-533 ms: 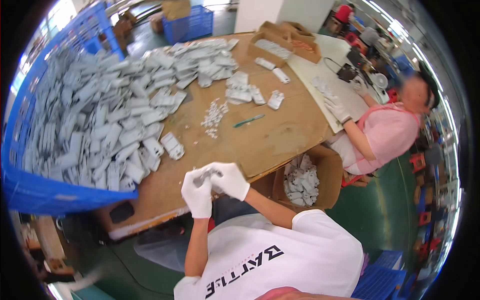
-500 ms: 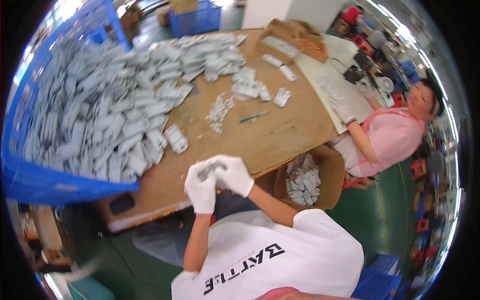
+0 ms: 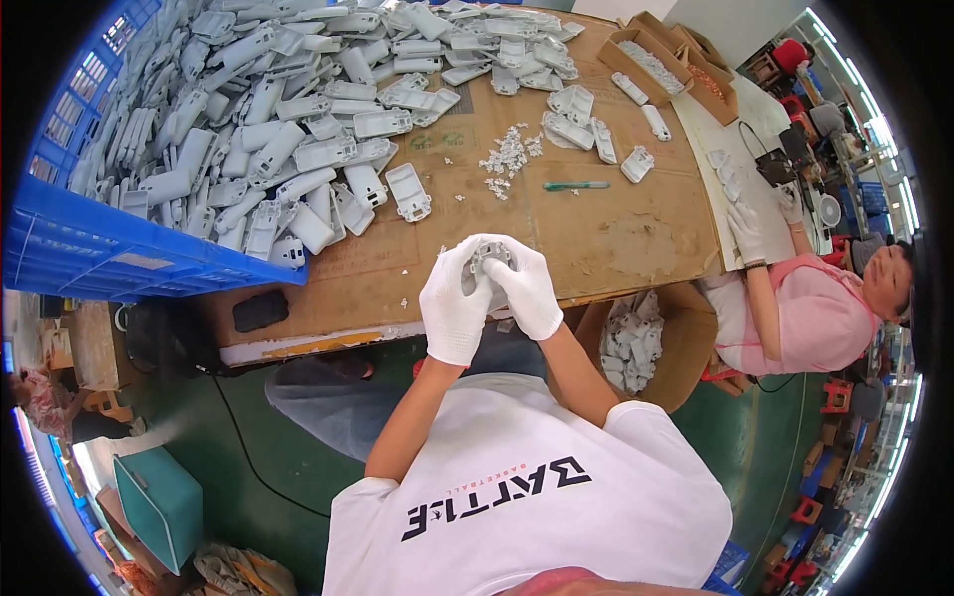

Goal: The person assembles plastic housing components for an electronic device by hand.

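Both my hands wear white gloves and meet over the table's near edge. My left hand (image 3: 452, 306) and my right hand (image 3: 523, 288) are closed together around a grey plastic housing (image 3: 488, 256), thumbs pressed on it. Part of the housing is hidden by the fingers. Just beyond lies a single open light-grey plastic shell (image 3: 408, 192). Small white plastic bits (image 3: 509, 159) are scattered in a little heap farther off, with a green pen-like tool (image 3: 576, 186) to their right. A few more grey shells (image 3: 570, 121) rest behind it.
A blue crate (image 3: 149, 243) overflows with grey shells at left. A carton (image 3: 686, 343) holding pale parts stands at my right. Small cardboard boxes (image 3: 646, 68) sit at the back right. A black phone-like object (image 3: 260, 311) lies near the front edge. A gloved co-worker (image 3: 785, 308) sits at right.
My view has shifted, so the table and shells appear moved in the picture. My hands still grip the grey housing, which now shows more of its inner side between my thumbs.
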Motion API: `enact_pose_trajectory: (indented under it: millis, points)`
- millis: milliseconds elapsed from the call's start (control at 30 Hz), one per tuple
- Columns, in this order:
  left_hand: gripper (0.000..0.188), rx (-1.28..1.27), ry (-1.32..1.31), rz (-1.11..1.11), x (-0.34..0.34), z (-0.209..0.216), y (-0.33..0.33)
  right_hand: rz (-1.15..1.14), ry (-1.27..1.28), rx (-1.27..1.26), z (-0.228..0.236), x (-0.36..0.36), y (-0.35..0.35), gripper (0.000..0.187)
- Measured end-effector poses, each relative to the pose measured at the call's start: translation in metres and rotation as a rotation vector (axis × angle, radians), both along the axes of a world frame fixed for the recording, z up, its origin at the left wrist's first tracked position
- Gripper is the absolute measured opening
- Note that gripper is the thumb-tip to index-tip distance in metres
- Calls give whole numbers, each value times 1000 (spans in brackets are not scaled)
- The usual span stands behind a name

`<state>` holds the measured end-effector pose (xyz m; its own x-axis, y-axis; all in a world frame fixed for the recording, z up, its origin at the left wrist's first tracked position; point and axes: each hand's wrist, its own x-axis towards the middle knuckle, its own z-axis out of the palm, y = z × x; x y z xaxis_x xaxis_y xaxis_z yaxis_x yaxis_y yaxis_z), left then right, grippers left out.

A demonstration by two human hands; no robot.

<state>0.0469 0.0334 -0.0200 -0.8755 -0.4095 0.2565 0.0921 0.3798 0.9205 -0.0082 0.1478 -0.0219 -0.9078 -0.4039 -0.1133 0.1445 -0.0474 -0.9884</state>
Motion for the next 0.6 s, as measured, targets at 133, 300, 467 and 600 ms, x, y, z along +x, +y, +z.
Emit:
enact_pose_trajectory:
  millis: [133,300,467,600]
  points:
    - [40,-8,-21,9,1,3,2,-20,10,54,-7,-1,0,28]
    - [42,-6,-34,0,2,3,2,-42,21,94,-7,-2,-2,25]
    - [42,-18,-23,5,1,1,1,-15,26,82,-13,-6,0,24]
    - [41,-25,-82,-6,2,3,4,0,-36,13,-15,-7,0,23]
